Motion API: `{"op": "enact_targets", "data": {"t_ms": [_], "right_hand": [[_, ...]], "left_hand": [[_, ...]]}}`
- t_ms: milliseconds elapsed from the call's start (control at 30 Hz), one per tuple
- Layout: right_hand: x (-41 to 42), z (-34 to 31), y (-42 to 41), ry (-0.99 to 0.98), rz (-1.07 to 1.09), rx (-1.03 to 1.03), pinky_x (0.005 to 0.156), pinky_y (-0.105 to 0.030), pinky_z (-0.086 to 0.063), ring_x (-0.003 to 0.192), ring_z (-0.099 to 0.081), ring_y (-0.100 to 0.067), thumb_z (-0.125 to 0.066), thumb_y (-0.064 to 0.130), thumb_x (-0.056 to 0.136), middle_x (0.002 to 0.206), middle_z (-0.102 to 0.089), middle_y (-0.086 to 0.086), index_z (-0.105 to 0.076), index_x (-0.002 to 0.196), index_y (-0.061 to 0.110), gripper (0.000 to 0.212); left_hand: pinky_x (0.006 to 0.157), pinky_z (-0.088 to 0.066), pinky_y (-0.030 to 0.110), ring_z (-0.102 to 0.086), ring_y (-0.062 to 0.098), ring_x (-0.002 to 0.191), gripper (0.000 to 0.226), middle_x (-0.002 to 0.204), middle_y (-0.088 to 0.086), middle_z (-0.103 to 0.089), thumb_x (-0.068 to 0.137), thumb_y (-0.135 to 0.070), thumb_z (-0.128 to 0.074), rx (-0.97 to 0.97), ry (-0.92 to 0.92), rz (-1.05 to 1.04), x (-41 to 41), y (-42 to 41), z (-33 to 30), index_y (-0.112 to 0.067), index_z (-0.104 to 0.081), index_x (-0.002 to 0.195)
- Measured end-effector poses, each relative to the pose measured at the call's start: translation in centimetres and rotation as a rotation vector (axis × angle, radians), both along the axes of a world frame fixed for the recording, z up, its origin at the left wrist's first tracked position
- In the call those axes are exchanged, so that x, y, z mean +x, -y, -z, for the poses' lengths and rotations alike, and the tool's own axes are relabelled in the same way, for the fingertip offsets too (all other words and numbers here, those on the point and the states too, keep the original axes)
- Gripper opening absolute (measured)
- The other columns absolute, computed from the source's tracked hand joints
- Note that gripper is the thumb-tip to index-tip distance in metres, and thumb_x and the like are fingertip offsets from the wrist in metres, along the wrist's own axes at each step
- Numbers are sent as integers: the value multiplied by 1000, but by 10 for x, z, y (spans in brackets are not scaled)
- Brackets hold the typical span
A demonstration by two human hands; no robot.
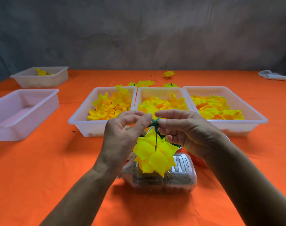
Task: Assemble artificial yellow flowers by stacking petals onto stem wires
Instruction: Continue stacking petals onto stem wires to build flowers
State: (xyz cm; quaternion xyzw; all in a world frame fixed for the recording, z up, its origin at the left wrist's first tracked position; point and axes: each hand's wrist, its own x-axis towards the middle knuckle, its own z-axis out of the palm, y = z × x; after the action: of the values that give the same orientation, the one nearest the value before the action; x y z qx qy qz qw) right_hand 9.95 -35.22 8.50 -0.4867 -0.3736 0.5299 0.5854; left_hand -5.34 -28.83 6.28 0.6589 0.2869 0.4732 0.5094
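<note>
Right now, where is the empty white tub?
In the head view, the empty tub sits at the table's left edge, in front of another tub.

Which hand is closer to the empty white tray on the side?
The left hand. The empty tray sits far off to its left across the orange cloth. The right hand is on the other side of the green stem piece, further from that tray.

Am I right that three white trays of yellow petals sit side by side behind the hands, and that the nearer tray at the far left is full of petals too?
Not quite: in the head view the nearer tray at the far left holds no petals. The three white trays of yellow petals do sit side by side behind the hands.
</note>
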Motion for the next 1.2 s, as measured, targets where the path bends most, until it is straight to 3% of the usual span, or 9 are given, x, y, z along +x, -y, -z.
{"op": "enact_targets", "data": {"t_ms": [100,167,333,467,600,700,867,1100,1200], "right_hand": [[-1,-2,-2,17,-17,-26,45,-15,-47,53,-64,-10,-71,9,55,66,-69,-6,-70,84,11,29],[-2,0,-3,19,-17,-52,45,-16,-48,52,-64,-10,-71,8,55,64,-68,-7,-69,85,9,30],[-1,4,-4,34,5,-85,44,-16,-48,51,-62,-10,-71,9,55,63,-66,-7,-68,84,6,30],[0,5,-2,80,48,-49,46,-16,-47,55,-64,-10,-73,12,53,66,-69,-5,-70,82,10,29],[1,6,0,104,82,-18,48,-16,-47,57,-64,-10,-75,14,51,67,-69,-5,-71,83,10,32],[0,9,2,85,76,-52,46,-16,-47,54,-63,-10,-73,10,56,64,-67,-6,-69,84,7,29],[0,12,1,33,62,-111,44,-16,-46,50,-60,-10,-68,-2,71,63,-65,-8,-67,84,6,15],[1,17,-2,-38,27,-161,43,-16,-47,50,-62,-10,-63,-5,78,64,-65,-8,-67,88,4,14],[1,18,-4,-63,12,-182,43,-17,-47,50,-62,-11,-61,-5,81,63,-65,-8,-66,92,3,15]], "left_hand": [[82,-50,31,-66,12,94,28,95,1,-71,55,-43,-75,-96,3,5,3,-3,-3,-15,-73,62],[78,-49,27,-66,12,86,34,88,2,-72,50,-41,-74,-198,-3,26,4,-4,-3,-11,-73,65],[50,-42,7,-58,-1,62,26,76,2,-70,61,-32,-74,-330,-76,29,7,-2,-2,-11,-74,77],[47,-38,3,-54,-10,51,28,64,-10,-68,60,-29,-73,-340,-49,36,8,-1,-2,-7,-72,77],[49,-37,2,-55,-11,52,21,62,-11,-68,67,-24,-72,-331,-31,45,10,0,-3,-6,-71,78],[53,-39,6,-54,-6,53,27,60,-9,-66,63,-27,-71,-348,-33,69,11,2,0,-5,-71,79],[78,-39,28,-56,10,73,40,70,1,-67,60,-29,-72,-394,-22,73,13,4,4,3,-70,85],[65,-36,25,-55,-10,55,12,55,-13,-64,75,-19,-71,-418,-73,47,14,2,7,-8,-70,73],[63,-35,29,-56,-1,67,16,58,-13,-65,76,-21,-72,-447,-87,17,14,1,9,-6,-71,81]]}}
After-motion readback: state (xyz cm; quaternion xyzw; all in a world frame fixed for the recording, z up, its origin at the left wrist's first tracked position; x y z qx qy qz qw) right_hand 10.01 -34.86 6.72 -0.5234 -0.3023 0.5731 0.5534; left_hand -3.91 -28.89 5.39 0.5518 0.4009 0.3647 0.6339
